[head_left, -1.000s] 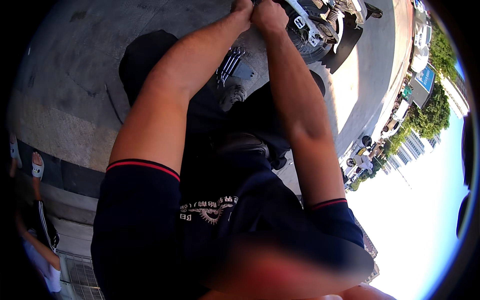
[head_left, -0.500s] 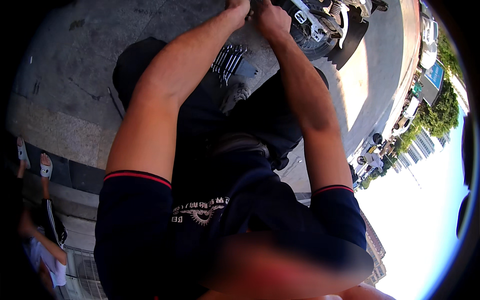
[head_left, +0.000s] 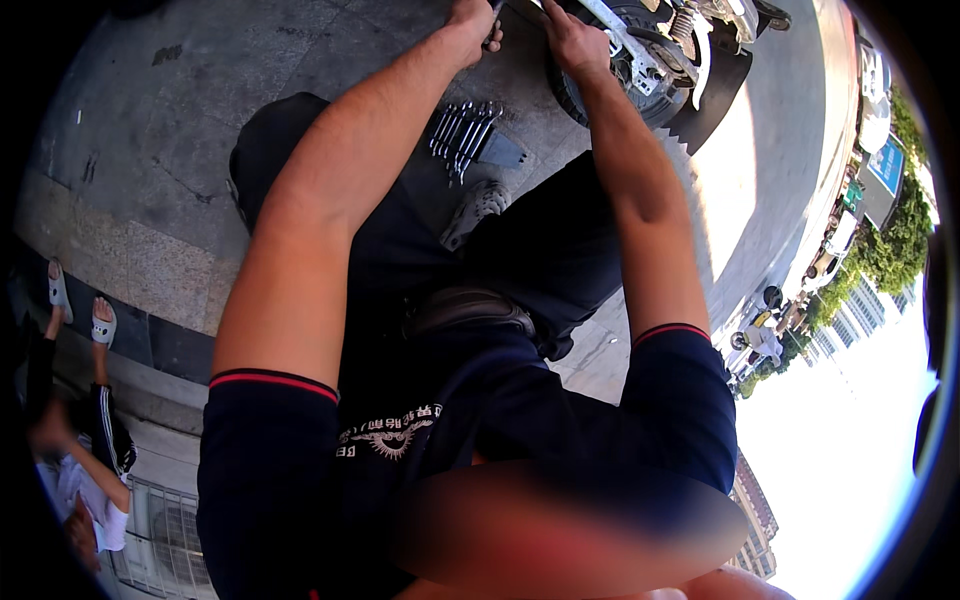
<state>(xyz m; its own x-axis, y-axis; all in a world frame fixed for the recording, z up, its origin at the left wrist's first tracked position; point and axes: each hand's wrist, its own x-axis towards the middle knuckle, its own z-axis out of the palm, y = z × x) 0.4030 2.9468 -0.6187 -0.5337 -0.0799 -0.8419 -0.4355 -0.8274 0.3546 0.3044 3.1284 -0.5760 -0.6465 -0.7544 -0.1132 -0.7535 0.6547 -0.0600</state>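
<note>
Two bare hands are sitting high in the view; the left hand (head_left: 473, 28) is lying at 12 o'clock, its fingers bending beside something dark that the upper edge is cutting off, so I cannot tell what it is gripping; the right hand (head_left: 580, 42) is lying between 12 and 1 o'clock, its fingers partly curling, and whether they are pinching anything I cannot tell. The motorbike (head_left: 738, 18) is occupying 1 o'clock, just beyond the right hand; its black rubber tyre (head_left: 655, 108) is curving below a white bracket (head_left: 628, 58), and a coil spring (head_left: 683, 25) is showing farther up.

White characters and a sunburst-like emblem (head_left: 390, 437) are running upside down across the navy shirt (head_left: 560, 420) at 7 o'clock; a blue signboard (head_left: 886, 165) is carrying pale lettering, too small to read, between 2 and 3 o'clock.

Grey stone paving (head_left: 180, 130) is spreading wide at 10 o'clock, giving the left arm room; a dark kerb strip (head_left: 178, 350) is edging it towards 9 o'clock, where another person's pale slipper (head_left: 104, 328) is resting.

Several shiny metal combination spanners (head_left: 462, 138) are lying in a row near 12 o'clock, touching a flat grey wedge-shaped holder (head_left: 503, 152); a perforated grey shoe (head_left: 478, 210) is resting just below them.
</note>
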